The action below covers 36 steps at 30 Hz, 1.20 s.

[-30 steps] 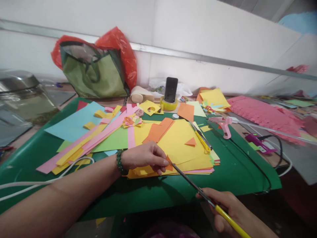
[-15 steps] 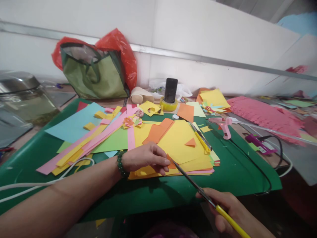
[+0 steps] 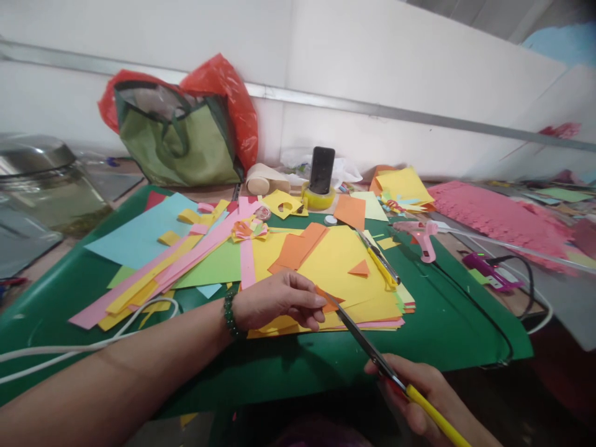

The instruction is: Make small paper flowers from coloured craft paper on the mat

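Note:
Between the thumb and fingers of my left hand (image 3: 284, 301) is pinched a small piece of orange paper (image 3: 331, 299). My right hand (image 3: 423, 388) grips yellow-handled scissors (image 3: 367, 346), their blades pointing up and left with the tips at the orange piece. The blades look nearly closed. Beneath the left hand lies a stack of yellow paper sheets (image 3: 338, 261). Orange strips (image 3: 300, 248) and a small orange triangle (image 3: 359, 269) rest on that stack. A yellow utility knife (image 3: 382, 264) lies along its right side.
A pink glue gun (image 3: 424, 239) with a black cord stands right on the green mat (image 3: 447, 316). Pink and yellow strips (image 3: 186, 264) and a paper flower (image 3: 250, 230) lie left. A phone (image 3: 322, 169) stands behind, beside a green bag (image 3: 179, 143). White cable (image 3: 107, 343) crosses the left front.
My left hand has shifted slightly right with the orange paper, which now lies at a different angle. The scissor tips have moved slightly right, and their blades look more closed.

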Each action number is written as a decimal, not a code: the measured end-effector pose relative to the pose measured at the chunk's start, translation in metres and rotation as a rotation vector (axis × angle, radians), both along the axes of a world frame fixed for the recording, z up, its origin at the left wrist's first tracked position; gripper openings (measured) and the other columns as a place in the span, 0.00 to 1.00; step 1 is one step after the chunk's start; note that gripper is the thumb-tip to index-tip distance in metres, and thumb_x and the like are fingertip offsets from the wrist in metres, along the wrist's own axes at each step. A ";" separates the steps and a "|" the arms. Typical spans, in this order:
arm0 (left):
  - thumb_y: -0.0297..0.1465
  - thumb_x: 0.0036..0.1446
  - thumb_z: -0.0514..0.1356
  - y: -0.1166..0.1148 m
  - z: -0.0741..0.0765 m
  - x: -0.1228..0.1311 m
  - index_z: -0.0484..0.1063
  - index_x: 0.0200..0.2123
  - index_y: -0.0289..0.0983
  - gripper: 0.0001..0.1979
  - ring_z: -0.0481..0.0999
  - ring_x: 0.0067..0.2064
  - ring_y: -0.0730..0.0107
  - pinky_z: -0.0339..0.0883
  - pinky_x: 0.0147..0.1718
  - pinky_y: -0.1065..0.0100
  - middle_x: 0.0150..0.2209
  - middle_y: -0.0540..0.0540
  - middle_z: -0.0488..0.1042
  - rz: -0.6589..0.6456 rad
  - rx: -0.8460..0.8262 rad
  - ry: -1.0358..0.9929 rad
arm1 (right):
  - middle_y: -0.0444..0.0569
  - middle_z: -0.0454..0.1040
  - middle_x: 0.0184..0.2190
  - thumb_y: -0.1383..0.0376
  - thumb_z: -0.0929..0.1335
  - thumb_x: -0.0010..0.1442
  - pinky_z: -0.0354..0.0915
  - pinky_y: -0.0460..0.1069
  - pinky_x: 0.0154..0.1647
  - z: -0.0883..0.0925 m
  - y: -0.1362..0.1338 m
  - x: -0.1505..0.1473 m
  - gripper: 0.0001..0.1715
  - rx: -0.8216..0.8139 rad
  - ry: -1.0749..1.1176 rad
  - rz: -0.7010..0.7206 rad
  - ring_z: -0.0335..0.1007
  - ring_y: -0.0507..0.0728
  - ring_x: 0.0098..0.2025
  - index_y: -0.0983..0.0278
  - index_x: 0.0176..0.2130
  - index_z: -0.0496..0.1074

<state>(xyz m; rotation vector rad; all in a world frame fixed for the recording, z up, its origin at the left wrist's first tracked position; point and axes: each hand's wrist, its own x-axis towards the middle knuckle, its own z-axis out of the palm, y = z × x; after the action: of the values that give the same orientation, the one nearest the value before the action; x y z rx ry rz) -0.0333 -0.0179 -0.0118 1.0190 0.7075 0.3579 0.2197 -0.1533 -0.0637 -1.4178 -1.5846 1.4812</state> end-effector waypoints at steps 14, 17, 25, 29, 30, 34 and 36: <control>0.42 0.36 0.73 -0.002 0.000 0.001 0.77 0.22 0.33 0.18 0.75 0.23 0.76 0.69 0.27 0.76 0.21 0.48 0.76 0.028 -0.005 -0.038 | 0.38 0.50 0.20 0.28 0.61 0.43 0.41 0.46 0.22 0.004 0.001 -0.010 0.47 0.003 0.010 0.006 0.41 0.49 0.22 0.63 0.40 0.71; 0.41 0.38 0.73 -0.003 0.000 0.001 0.76 0.21 0.32 0.17 0.75 0.23 0.76 0.69 0.26 0.76 0.21 0.48 0.76 0.030 0.004 -0.042 | 0.38 0.50 0.20 0.27 0.61 0.41 0.43 0.46 0.22 0.004 -0.002 -0.013 0.48 0.006 0.011 -0.019 0.41 0.49 0.22 0.63 0.40 0.71; 0.39 0.41 0.72 -0.005 0.000 0.002 0.78 0.23 0.32 0.15 0.75 0.23 0.77 0.69 0.26 0.78 0.22 0.48 0.77 0.014 0.047 -0.012 | 0.39 0.50 0.21 0.27 0.61 0.41 0.42 0.45 0.20 0.002 -0.003 -0.017 0.49 -0.007 0.048 -0.056 0.41 0.49 0.22 0.64 0.40 0.71; 0.40 0.40 0.72 -0.004 -0.001 0.002 0.78 0.24 0.32 0.15 0.75 0.24 0.77 0.68 0.27 0.76 0.24 0.48 0.78 0.013 0.049 -0.008 | 0.39 0.50 0.21 0.27 0.61 0.41 0.40 0.45 0.20 -0.003 -0.001 -0.014 0.50 -0.009 0.070 -0.044 0.42 0.48 0.22 0.65 0.40 0.71; 0.40 0.40 0.72 -0.004 -0.001 0.002 0.78 0.24 0.32 0.15 0.75 0.24 0.76 0.68 0.27 0.76 0.24 0.47 0.78 0.012 0.051 -0.008 | 0.39 0.50 0.20 0.27 0.62 0.41 0.40 0.45 0.20 -0.004 -0.001 -0.013 0.49 -0.013 0.071 -0.047 0.41 0.48 0.23 0.65 0.40 0.71; 0.40 0.40 0.72 -0.004 -0.003 0.001 0.78 0.25 0.32 0.15 0.75 0.24 0.76 0.68 0.28 0.75 0.25 0.47 0.78 0.010 0.049 -0.008 | 0.38 0.48 0.20 0.28 0.62 0.43 0.39 0.45 0.20 -0.007 -0.003 -0.011 0.47 -0.022 0.076 -0.053 0.40 0.48 0.22 0.65 0.41 0.71; 0.40 0.40 0.72 -0.004 -0.003 0.001 0.78 0.25 0.32 0.16 0.75 0.24 0.76 0.68 0.28 0.75 0.25 0.47 0.78 0.010 0.042 -0.004 | 0.39 0.49 0.21 0.28 0.62 0.42 0.40 0.45 0.20 -0.007 -0.003 -0.009 0.48 -0.030 0.069 -0.046 0.40 0.48 0.22 0.65 0.41 0.71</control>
<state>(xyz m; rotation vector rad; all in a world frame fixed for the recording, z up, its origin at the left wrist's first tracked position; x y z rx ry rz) -0.0322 -0.0217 -0.0145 1.0549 0.7038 0.3848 0.2108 -0.1564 -0.0710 -1.3954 -1.4849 1.5163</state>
